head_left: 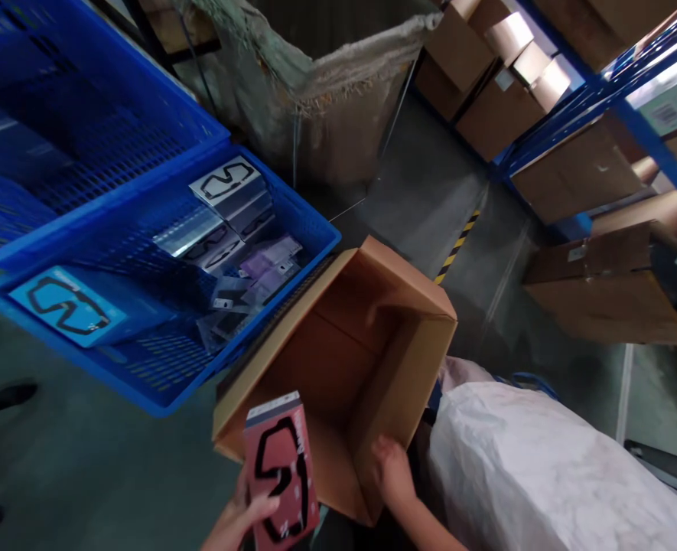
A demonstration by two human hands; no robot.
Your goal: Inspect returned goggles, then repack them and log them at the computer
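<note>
My left hand [246, 505] holds a red retail box [284, 471] with a black goggle-frame outline on its face. The thumb presses on the printed front, and the box tilts over the near left rim of a brown cardboard box [327, 360]. This carton stands open, its inside showing no contents. At its near right wall, my right hand [392, 467] grips the edge with curled fingers. To the left, a blue plastic crate [160, 409] contains a light-blue box [66, 306], several grey-white boxes [229, 184] with similar outlines, and purple and clear packets [269, 260].
Another blue crate [143, 122] sits at the upper left. Beyond stands a large woven sack [338, 115]. A white sack [504, 451] lies close on the right. Blue shelving [587, 99] with cartons [619, 291] lines the right, and yellow-black tape [458, 245] marks the floor.
</note>
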